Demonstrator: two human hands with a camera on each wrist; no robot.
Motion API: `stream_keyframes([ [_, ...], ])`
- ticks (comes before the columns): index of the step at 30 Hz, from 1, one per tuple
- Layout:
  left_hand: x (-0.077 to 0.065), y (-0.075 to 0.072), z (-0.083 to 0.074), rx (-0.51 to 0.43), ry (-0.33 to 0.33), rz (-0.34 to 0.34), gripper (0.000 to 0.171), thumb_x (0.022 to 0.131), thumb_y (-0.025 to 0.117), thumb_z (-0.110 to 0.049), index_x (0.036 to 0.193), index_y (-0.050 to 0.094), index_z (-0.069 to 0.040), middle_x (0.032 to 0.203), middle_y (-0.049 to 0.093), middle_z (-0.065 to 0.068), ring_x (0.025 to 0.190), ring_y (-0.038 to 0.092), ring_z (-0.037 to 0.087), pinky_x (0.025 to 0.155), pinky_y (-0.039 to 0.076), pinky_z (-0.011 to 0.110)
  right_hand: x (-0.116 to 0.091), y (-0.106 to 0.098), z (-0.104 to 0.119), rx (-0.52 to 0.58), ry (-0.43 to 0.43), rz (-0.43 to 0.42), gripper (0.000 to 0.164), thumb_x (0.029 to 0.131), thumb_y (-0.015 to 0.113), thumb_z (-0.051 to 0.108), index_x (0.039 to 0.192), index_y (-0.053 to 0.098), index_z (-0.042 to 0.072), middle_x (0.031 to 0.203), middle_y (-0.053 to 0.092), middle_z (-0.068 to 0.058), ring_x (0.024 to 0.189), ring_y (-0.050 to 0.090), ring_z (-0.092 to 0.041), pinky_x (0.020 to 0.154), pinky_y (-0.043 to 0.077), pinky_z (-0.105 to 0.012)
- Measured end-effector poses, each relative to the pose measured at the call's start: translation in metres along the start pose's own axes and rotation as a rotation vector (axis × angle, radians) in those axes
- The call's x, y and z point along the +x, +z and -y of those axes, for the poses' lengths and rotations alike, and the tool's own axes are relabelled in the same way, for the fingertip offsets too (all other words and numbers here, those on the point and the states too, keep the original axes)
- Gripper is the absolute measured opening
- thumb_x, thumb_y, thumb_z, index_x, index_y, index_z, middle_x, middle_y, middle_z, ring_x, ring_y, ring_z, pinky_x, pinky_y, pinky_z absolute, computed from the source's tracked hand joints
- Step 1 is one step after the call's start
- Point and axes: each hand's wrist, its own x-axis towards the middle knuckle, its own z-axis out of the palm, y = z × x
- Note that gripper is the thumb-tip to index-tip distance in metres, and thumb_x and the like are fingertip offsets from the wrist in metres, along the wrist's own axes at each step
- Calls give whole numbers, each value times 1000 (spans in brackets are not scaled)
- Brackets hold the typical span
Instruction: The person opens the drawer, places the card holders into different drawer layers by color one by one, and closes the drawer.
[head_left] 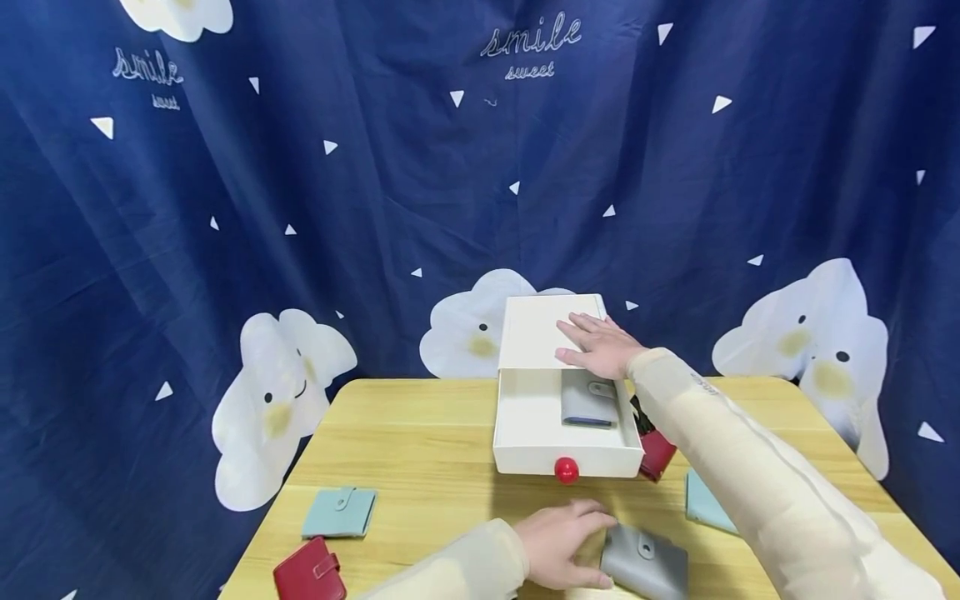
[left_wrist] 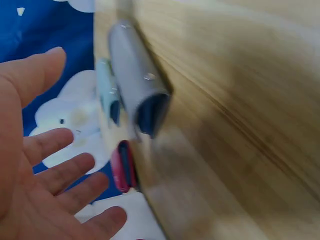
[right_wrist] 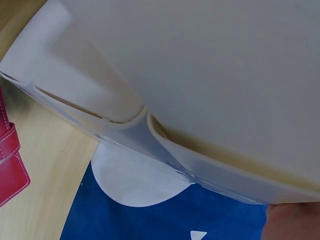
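A white box (head_left: 528,325) stands at the back of the table with its drawer (head_left: 525,421) pulled out toward me. My right hand (head_left: 600,346) rests on the box top, fingers spread; part of it (right_wrist: 292,221) shows at the corner of the right wrist view. Inside the drawer, on its right side, lies a grey wallet (head_left: 585,398) with a snap strap. Low in front, my left hand (head_left: 561,542) is beside a second grey wallet (head_left: 651,568). The left wrist view shows that hand (left_wrist: 50,185) with fingers extended and a gap between them and this wallet (left_wrist: 136,70).
A red knob (head_left: 566,470) sits on the drawer front. To the left lie a light blue wallet (head_left: 337,513) and a red wallet (head_left: 309,571). Right of the box are another red wallet (head_left: 657,454) and a light blue one (head_left: 707,502), partly behind my sleeve. A blue curtain (head_left: 420,183) hangs behind.
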Motion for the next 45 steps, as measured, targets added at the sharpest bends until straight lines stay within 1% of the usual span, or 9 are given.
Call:
stream_keyframes([
  [3, 9, 8, 2, 24, -9, 6, 78, 85, 56, -66, 147, 37, -25, 149, 36, -4, 134, 36, 8, 104, 36, 25, 0, 0, 0, -1, -4, 2, 75, 96, 34, 63, 154, 22, 17, 159, 15, -11, 147, 8, -28, 115, 1, -53],
  [7, 19, 17, 4, 110, 46, -19, 86, 82, 54, -72, 148, 36, -21, 151, 35, -2, 137, 32, 10, 109, 31, 28, 1, 1, -1, 2, -3, 2, 74, 96, 35, 62, 154, 22, 17, 160, 15, -11, 147, 8, -28, 115, 1, -53],
  [10, 26, 22, 5, 181, 84, -58, 91, 78, 55, -75, 147, 38, -19, 149, 38, 0, 136, 34, 11, 109, 32, 28, 3, 2, -1, -10, -1, -3, 75, 96, 33, 64, 154, 22, 18, 160, 15, -10, 147, 7, -27, 116, 1, -53],
  [17, 39, 27, 2, 274, 97, -109, 93, 72, 55, -81, 144, 43, -23, 142, 44, -6, 131, 39, 7, 105, 34, 24, 2, 1, 1, -4, -4, -6, 76, 96, 34, 64, 154, 23, 16, 159, 15, -12, 147, 8, -28, 115, 1, -54],
  [20, 44, 30, -3, 280, 83, -81, 92, 72, 53, -83, 144, 41, -26, 143, 41, -9, 132, 36, 5, 104, 34, 24, 1, 0, 2, -2, -2, -7, 75, 96, 35, 63, 154, 24, 16, 159, 16, -12, 146, 9, -29, 115, 2, -54],
  [24, 50, 32, -8, 247, 44, -11, 90, 73, 53, -82, 145, 40, -29, 146, 38, -11, 135, 32, 4, 105, 35, 29, -1, -1, 4, -2, 0, -13, 74, 96, 36, 61, 154, 24, 16, 159, 16, -12, 146, 9, -29, 115, 2, -54],
  [28, 52, 35, -11, 223, 10, 19, 86, 74, 54, -80, 143, 42, -30, 144, 40, -15, 133, 34, 1, 105, 35, 30, -2, -1, 4, 3, 4, -9, 73, 97, 37, 60, 154, 24, 15, 159, 16, -12, 146, 9, -29, 115, 1, -54],
  [39, 51, 47, -7, 195, -12, 1, 81, 75, 57, -77, 140, 46, -30, 138, 47, -17, 127, 38, -3, 101, 35, 27, -2, -1, 3, -6, 1, -9, 75, 96, 35, 62, 154, 23, 16, 159, 16, -12, 146, 9, -28, 115, 2, -53],
  [45, 50, 45, -7, 165, 1, -4, 81, 75, 61, -74, 138, 49, -25, 131, 50, -16, 119, 44, -4, 99, 35, 18, -2, -1, 3, 2, 4, -6, 74, 96, 36, 62, 154, 23, 16, 159, 16, -12, 147, 8, -28, 116, 1, -53],
])
